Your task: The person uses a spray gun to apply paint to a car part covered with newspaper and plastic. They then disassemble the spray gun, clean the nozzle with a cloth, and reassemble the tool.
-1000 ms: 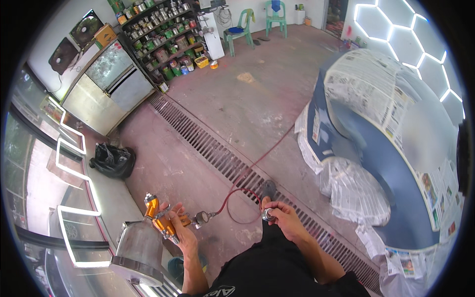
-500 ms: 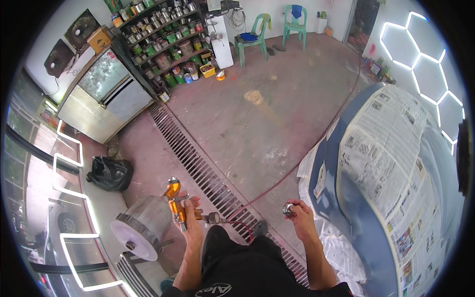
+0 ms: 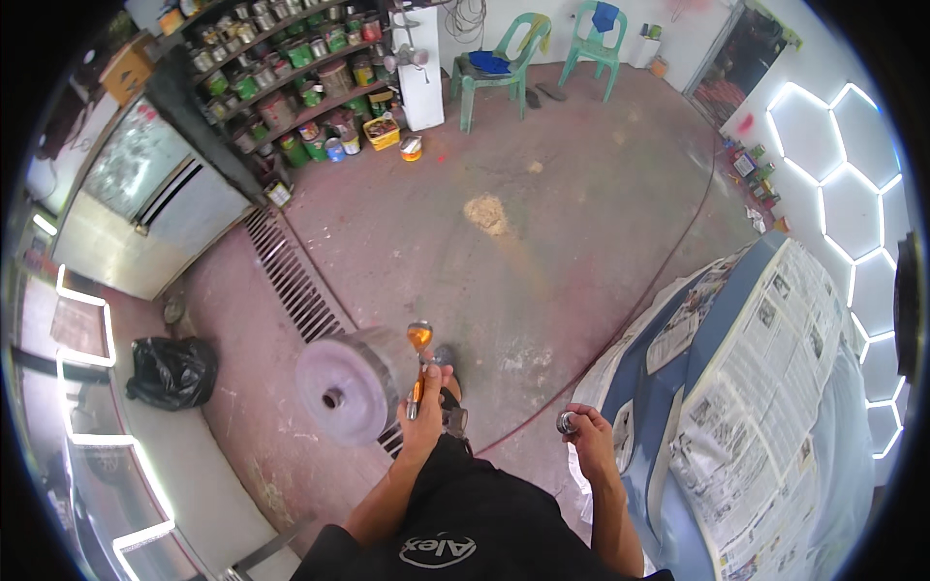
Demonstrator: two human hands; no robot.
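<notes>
My left hand is closed around an orange-gold spray gun in front of my body. The gun's large translucent paint cup sticks out to the left, its pale round lid turned up toward me. A round gauge sits beside the hand, partly hidden by it. In my right hand, thumb and fingers pinch a small silver ring-shaped cap, well apart from the gun. The gun's handle is mostly covered by my left fingers.
To the right stands a blue-grey car body part masked with newspaper. A red hose crosses the floor near a drain grate. A black bag lies left. Paint-can shelves and green chairs stand at the back.
My left hand has brought the spray gun to the right, closer to the cap, and its cup lid now faces me more. My view has turned and shifted; the right hand keeps its pinch on the cap.
</notes>
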